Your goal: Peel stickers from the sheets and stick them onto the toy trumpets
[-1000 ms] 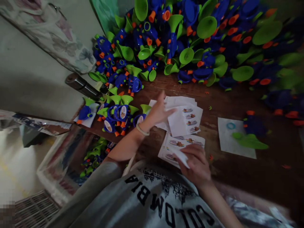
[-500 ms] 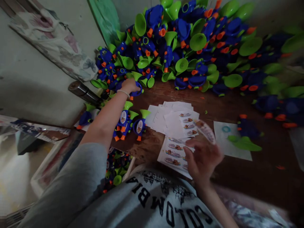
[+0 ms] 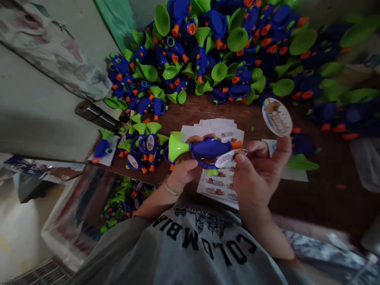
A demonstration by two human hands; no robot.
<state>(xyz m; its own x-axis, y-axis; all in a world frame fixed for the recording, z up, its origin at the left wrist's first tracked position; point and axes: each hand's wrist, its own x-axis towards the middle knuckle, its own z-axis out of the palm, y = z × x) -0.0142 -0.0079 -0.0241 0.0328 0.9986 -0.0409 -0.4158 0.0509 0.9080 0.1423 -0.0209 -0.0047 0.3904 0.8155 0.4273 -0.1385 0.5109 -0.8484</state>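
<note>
Okay, left fingers (image 3: 191, 163) wrapped around a blue toy horn (image 3: 210, 148), thumb on the near side, other fingertips on the far side, closed on it with no visible slack. Right thumb and fingers pinched together on an oval sticker (image 3: 227, 159), seen nearly edge-on; it overlaps the horn's near edge in view, can't tell if it touches. Second sticker (image 3: 277, 117) on the tip of a raised right finger, printed face to camera, well clear of the horn.

Horn is lying sideways between left hand (image 3: 184, 174) and right hand (image 3: 261, 174), green bell toward the left, orange mouthpiece toward the right. Pale band (image 3: 171, 189) on left wrist.

Under and behind the horn: sticker sheet (image 3: 215, 190) nearest the body, partly covered, then a loose stack of white papers (image 3: 212, 123). Left of those, a cluster of labeled horns (image 3: 142, 148) on the brown table (image 3: 320, 206). Past the right hand, another horn with a green bell (image 3: 303, 162), partly hidden, near a white paper (image 3: 293, 174).

Farther out: big heap of horns (image 3: 208, 71) along the far side, dark bottle (image 3: 96, 114) at left, more horns in a bin (image 3: 56, 221) below the table's left edge.
</note>
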